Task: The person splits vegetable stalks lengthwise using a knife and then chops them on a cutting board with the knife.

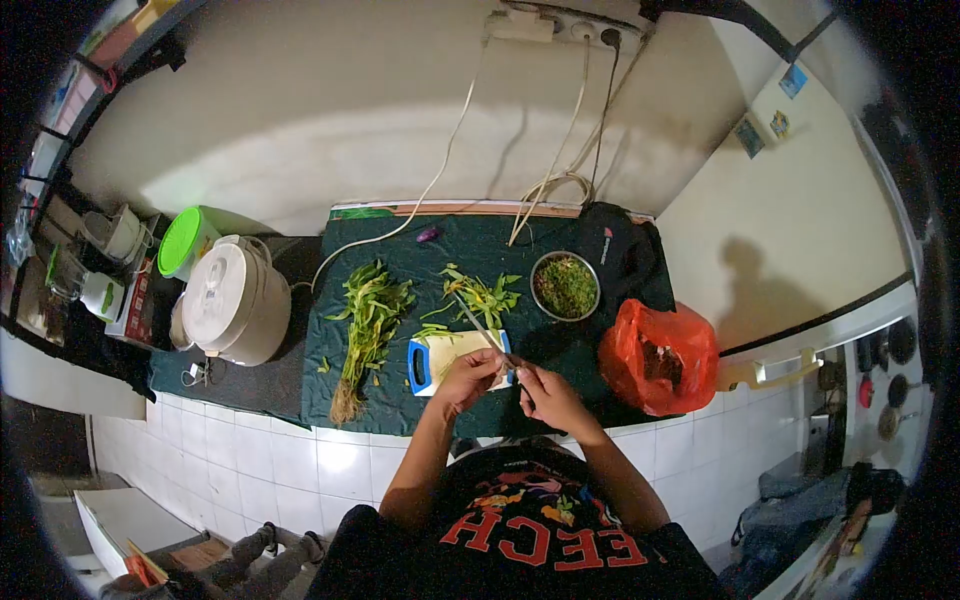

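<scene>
Above the lower right part of a white cutting board (464, 346) with a blue edge, my two hands come together. My right hand (552, 396) is closed around a knife (484, 328), whose blade points up and left over the board. The fingers of my left hand (470, 380) are pinched close to the blade, around something small and pale that I cannot make out. Cut green stems (436, 330) lie at the board's upper left. Just behind it is a loose pile of leafy greens (488, 298).
A rooted bunch of greens (366, 335) lies left on the dark green cloth (330, 390). To the right stand a metal bowl of chopped greens (565, 286) and an open red plastic bag (660, 360). A shallot (429, 234) lies farther back; a white rice cooker (235, 300) stands left.
</scene>
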### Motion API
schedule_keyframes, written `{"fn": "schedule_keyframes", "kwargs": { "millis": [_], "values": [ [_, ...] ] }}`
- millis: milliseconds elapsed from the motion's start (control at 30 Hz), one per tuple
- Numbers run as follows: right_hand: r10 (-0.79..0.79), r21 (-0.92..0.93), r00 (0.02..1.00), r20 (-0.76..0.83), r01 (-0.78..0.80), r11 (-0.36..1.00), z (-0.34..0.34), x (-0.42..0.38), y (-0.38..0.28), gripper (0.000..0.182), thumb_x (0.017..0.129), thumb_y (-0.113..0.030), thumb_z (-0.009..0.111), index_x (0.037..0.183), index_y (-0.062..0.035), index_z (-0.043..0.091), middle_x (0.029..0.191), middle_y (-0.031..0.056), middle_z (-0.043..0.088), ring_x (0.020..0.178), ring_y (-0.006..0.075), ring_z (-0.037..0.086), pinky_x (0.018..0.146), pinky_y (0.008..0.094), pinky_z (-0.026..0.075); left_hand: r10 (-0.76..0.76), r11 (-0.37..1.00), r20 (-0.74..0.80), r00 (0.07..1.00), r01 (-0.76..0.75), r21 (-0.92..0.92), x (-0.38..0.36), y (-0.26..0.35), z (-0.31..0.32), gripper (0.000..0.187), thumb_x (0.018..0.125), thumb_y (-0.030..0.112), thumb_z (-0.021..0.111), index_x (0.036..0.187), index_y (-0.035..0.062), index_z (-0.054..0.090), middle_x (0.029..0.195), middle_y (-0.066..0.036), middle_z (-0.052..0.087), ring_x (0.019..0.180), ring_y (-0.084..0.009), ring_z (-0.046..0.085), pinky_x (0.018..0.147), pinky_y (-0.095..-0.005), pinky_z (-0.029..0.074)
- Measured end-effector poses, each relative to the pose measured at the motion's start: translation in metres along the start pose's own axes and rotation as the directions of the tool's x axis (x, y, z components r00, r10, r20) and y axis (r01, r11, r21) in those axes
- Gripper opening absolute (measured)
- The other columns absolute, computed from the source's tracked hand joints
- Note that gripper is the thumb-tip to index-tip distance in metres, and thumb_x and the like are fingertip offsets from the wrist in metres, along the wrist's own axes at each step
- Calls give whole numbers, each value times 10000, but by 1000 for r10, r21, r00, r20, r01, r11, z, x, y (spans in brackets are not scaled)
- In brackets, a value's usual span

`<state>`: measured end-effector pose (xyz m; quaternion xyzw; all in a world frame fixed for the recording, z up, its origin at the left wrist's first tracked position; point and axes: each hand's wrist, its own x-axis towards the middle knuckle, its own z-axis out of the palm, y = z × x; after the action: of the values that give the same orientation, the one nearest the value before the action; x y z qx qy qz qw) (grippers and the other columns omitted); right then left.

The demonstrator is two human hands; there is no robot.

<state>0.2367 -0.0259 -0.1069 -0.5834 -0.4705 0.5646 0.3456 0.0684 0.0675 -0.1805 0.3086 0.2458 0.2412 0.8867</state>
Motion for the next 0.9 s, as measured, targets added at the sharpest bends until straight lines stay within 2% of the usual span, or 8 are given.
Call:
{"fn": "schedule_keyframes", "kwargs": {
  "millis": [67,200,333,400,600,800,867,900],
  "values": [
    [-24,4,995,-95,24,1000,8,-1,5,395,1016,-361,370,1056,-20,566,541,15,501,452,118,495,452,279,412,-51,998,-210,976,40,-58,0,-14,8,222,926,209,590,1060,36,629,867,-25,645,735,-129,574,663,-244,449],
    [-58,-32,986,-159,54,998,17,-2,5,377,1015,-351,379,981,-24,563,534,21,501,451,124,498,452,297,412,-26,985,-360,932,-37,-168,-6,-25,24,260,934,217,576,1068,1,630,917,-42,660,781,-136,590,703,-253,466],
    [-77,-135,968,-237,46,990,26,-3,13,349,1009,-322,403,975,-16,567,521,43,508,449,148,509,457,328,414,-8,988,-377,926,-52,-149,-9,-35,19,262,940,192,559,1086,-18,619,960,-66,659,831,-158,599,754,-268,476],
    [-86,-157,962,-260,46,986,29,-4,16,339,1007,-312,408,976,-15,568,518,51,512,449,159,513,460,336,416,-33,977,-322,946,-37,-210,-10,-38,16,183,916,165,601,1007,23,671,832,-13,642,685,-104,559,614,-228,439],
    [-125,-299,948,-294,33,954,39,-6,33,346,1003,-320,409,986,-13,568,529,67,530,465,184,546,474,344,430,-45,982,-289,956,-11,-189,-12,-53,9,164,933,139,560,1009,39,666,833,3,629,700,-110,536,622,-227,425],
    [37,2,958,-285,-38,999,41,-6,36,418,1001,-403,383,941,-34,570,518,56,516,410,168,508,419,328,410,-162,916,-183,970,79,-393,-3,-71,0,153,933,159,563,1002,47,640,895,-1,640,763,-117,560,665,-265,445],
    [267,382,950,-159,-190,904,38,-5,43,395,1009,-407,355,932,-64,536,557,39,481,401,130,432,385,274,348,-170,919,-189,967,87,-384,-1,-74,-5,147,928,158,574,992,48,646,893,-3,643,761,-115,562,666,-265,444],
    [266,384,950,-162,-187,904,37,-6,43,395,1009,-407,355,932,-64,536,557,39,481,401,130,432,385,274,348,-179,922,-198,964,94,-376,-1,-72,-4,141,924,157,586,982,48,652,890,-6,646,760,-113,563,668,-266,443]
  ]
}}
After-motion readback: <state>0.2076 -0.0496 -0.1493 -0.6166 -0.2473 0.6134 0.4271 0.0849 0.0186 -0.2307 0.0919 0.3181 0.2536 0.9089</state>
